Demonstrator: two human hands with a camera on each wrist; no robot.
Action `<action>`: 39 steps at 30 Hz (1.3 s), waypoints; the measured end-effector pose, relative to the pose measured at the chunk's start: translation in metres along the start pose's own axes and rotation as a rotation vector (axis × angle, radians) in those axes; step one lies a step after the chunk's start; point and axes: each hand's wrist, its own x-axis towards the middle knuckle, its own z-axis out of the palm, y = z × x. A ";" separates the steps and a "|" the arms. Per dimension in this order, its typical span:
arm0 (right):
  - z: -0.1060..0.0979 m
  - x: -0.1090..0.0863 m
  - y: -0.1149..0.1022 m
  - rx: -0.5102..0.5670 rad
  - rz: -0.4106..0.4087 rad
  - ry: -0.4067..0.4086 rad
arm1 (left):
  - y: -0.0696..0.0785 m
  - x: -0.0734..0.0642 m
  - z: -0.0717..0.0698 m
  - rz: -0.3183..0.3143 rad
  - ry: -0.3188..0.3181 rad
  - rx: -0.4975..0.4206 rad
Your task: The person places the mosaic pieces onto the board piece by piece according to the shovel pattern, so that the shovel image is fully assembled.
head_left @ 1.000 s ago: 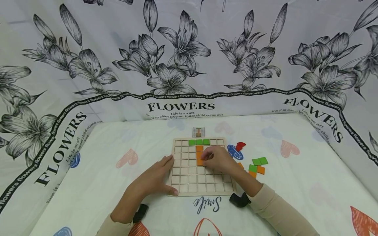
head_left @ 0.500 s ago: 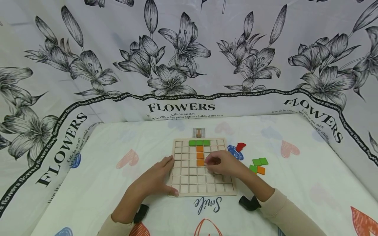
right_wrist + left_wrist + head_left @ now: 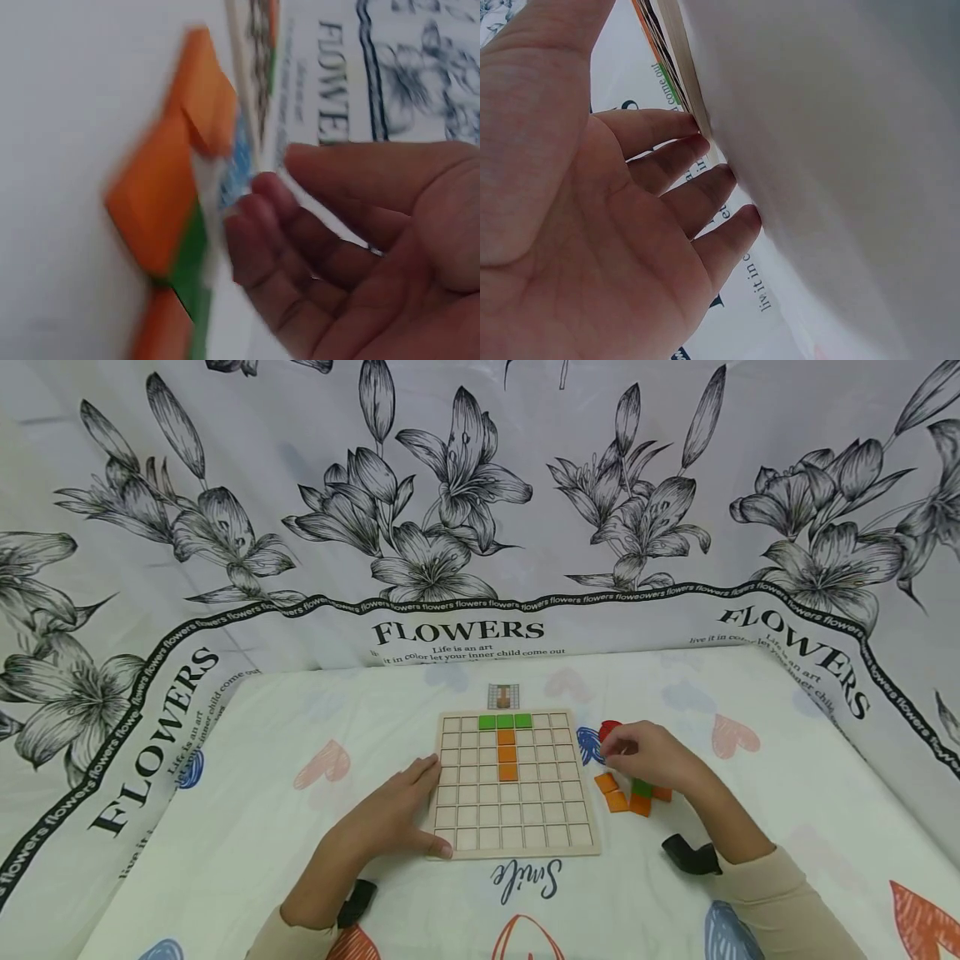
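Observation:
A wooden grid board [image 3: 467,817] lies flat on the table. Three green tiles [image 3: 505,722] fill cells in its far row, and three orange tiles [image 3: 507,753] run down a column below the middle one. My left hand [image 3: 386,817] rests along the board's left side, its fingertips [image 3: 724,174] against the edge and the thumb at the near corner. Over the loose tiles right of the board hovers my right hand [image 3: 651,757], fingers loosely bent with nothing between them. Loose orange tiles [image 3: 617,801] and a green tile [image 3: 642,787] show beneath it; the hand hides others.
Beyond the board's far edge lies a small picture card [image 3: 503,697] with a grid pattern. A red piece [image 3: 609,727] sits just past the right hand's fingertips. A white patterned cloth [image 3: 247,827] covers the table, and a flower-printed curtain [image 3: 330,577] hangs behind it.
My right hand has left the orange column on the board and moved right, over the loose tiles. The nearest orange tile in the column is now uncovered. My left hand has stayed put.

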 end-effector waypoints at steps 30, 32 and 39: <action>0.004 -0.001 0.007 0.092 -0.031 -0.058 | 0.001 0.001 0.000 0.010 0.008 0.005; 0.003 0.001 0.010 0.149 0.002 -0.064 | 0.001 0.000 0.000 0.010 0.010 0.006; 0.003 0.004 0.019 0.474 0.089 -0.130 | 0.001 -0.001 0.000 0.000 0.006 -0.005</action>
